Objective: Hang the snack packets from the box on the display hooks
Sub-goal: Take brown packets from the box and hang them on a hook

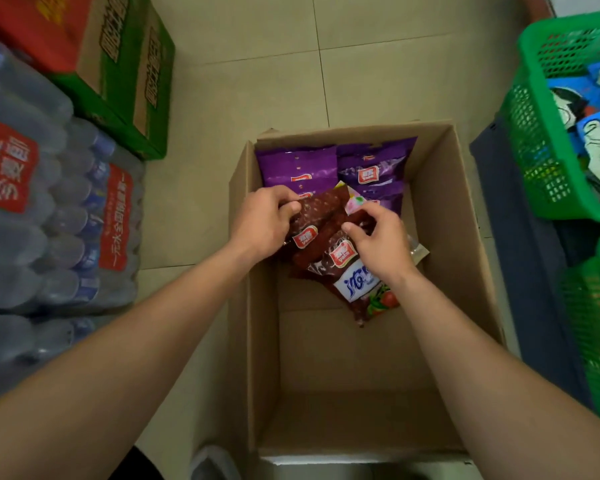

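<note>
Head camera looks steeply down, close over the box (465,216).

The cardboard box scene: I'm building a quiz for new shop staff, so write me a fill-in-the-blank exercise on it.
The left hand and right hand grip red packets inside the cardboard ____.
The stacked packets at its far end are ____.
The baskets on the right are ____.
The bottled water packs lie on the ____ side.
Missing words: box; purple; green; left.

One box (444,216); two hands (261,221) (380,242); two baskets (530,140) (593,341); at least two maroon packets (314,214) (323,266)
</note>
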A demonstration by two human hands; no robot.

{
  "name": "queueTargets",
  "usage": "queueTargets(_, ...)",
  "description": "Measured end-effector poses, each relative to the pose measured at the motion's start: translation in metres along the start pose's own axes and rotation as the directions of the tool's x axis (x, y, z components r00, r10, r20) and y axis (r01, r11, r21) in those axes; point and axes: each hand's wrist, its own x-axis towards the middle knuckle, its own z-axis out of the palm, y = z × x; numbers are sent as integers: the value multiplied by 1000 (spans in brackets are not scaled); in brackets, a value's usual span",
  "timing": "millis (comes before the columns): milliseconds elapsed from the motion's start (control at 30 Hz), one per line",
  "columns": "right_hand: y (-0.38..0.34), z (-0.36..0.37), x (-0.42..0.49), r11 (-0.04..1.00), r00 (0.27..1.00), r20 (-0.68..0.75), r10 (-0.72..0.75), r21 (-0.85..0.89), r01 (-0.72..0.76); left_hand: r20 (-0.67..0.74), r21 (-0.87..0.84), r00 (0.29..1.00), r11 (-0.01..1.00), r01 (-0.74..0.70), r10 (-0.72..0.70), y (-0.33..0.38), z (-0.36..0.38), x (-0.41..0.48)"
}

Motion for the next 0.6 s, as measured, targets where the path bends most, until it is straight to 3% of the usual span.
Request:
queueTargets(200,-12,0,2,998,999,29,-37,46,35,-56,-18,998,999,39,-40,-4,-10,2)
queueTargets(300,-9,2,3,999,1000,-17,9,31,-8,-16,-90,999,996,30,-31,-2,-6,0)
queueTargets(600,-22,5,6,995,991,-118,58,88,-48,-70,-176,997,983,-49,37,2,-20,-7)
